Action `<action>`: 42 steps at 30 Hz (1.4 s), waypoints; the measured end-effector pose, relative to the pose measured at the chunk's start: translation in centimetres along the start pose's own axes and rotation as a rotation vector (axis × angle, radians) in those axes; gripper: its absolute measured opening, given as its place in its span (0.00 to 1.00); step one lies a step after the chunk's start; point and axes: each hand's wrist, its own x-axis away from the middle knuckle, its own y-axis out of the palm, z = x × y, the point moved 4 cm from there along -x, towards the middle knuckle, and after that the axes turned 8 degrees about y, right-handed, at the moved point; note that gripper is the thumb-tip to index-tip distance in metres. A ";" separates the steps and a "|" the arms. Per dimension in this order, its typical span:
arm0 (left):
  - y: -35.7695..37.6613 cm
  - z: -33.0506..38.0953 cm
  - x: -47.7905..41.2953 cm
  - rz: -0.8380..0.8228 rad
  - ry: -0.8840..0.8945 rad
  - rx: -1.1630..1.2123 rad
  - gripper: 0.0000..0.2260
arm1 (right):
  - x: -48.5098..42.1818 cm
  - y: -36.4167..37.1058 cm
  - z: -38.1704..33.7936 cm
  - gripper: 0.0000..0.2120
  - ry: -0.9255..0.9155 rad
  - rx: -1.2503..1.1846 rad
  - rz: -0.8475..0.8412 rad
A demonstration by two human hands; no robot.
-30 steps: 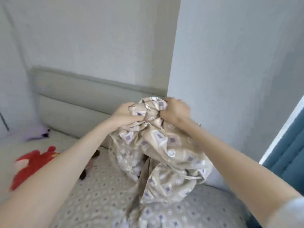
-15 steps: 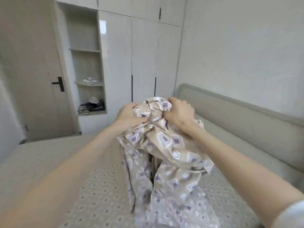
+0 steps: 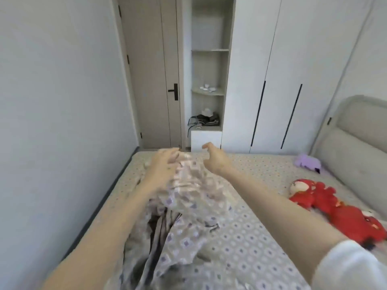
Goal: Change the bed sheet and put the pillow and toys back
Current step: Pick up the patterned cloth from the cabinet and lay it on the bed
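- Left hand [image 3: 165, 165]: fingers stretched out over the top of the crumpled patterned sheet [image 3: 188, 197]. Motion blur, so I cannot tell whether they touch the cloth. No grip visible.
- Right hand [image 3: 215, 161]: held in the air just right of the bundle, fingers loosely curled, thumb apart, holding nothing.
- The sheet is bunched in a heap on the left half of the bed [image 3: 261, 231], by the wall-side edge, and trails back toward the camera.
- Red plush toy [image 3: 335, 208] and purple plush toy [image 3: 307, 163] lie on the right, next to the headboard [image 3: 356, 149], well apart from the heap. No pillow in view.
- Judged step: sorting out the bundle, early in the task.
- To do it well:
  - Find a hem or corner before pulling, because a grab at the middle only tightens the tangle.
  - Pinch one corner in each hand, lift, and shake outward so the folds fall free.
  - Move the toys off first, or the spreading cloth is likely to catch or bury them.
  - Keep the cloth clear of the gap by the wall.
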 end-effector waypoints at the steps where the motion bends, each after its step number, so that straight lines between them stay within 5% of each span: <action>1: 0.4 -1.4 0.7 -0.013 -0.053 0.014 0.23 | -0.3 1.4 0.0 0.23 0.002 0.008 -0.044; 10: 2.9 -0.8 1.0 0.086 -0.224 0.260 0.20 | 1.5 1.8 5.7 0.20 -0.019 -0.117 -0.067; 20: 17.9 20.1 -2.4 -0.024 -0.029 0.517 0.15 | 9.7 -12.8 25.2 0.18 0.151 -0.202 0.193; 32: 45.3 53.1 7.4 -0.597 0.153 0.782 0.16 | 36.0 -29.6 57.5 0.19 0.742 -0.095 0.357; 42: 63.0 68.4 20.6 -1.148 0.243 0.722 0.18 | 56.3 -32.2 72.8 0.18 1.264 -0.155 0.437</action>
